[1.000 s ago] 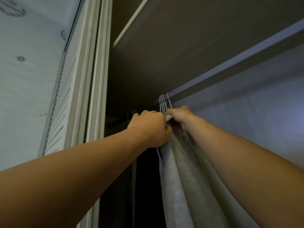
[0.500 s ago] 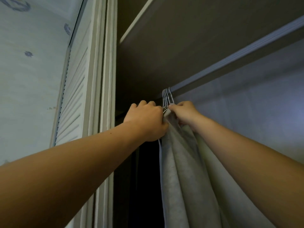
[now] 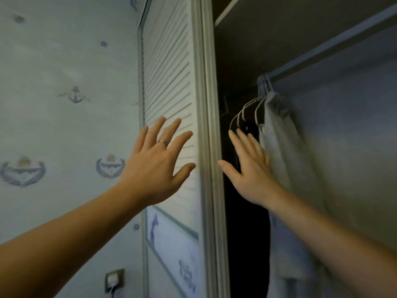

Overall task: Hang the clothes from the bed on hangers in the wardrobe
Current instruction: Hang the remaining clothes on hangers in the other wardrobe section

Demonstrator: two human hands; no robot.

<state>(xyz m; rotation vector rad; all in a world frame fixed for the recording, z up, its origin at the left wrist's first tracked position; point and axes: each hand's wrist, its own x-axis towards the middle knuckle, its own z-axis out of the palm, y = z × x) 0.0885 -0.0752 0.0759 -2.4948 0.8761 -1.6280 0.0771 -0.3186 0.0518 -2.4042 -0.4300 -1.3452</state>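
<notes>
Grey garment (image 3: 283,147) — hem out of frame

- Illumination: dim, cool-toned; the wall (image 3: 64,125) left of the louvred door (image 3: 169,82) is the brightest area.
- Right of the door, the wardrobe interior (image 3: 245,233): deep shadow, detail lost.
- Door edge bows; overall focus soft.

Qty showing: 1 left hand (image 3: 154,166), 1 right hand (image 3: 251,168), 1 ring (image 3: 162,143), approx. 4 wire hangers (image 3: 245,110), 1 grey garment (image 3: 283,147) hanging, 1 louvred door (image 3: 169,82), 1 wall socket (image 3: 113,279).

Anchor-print wallpaper (image 3: 53,125) — a wall socket (image 3: 114,280) low down.
</notes>
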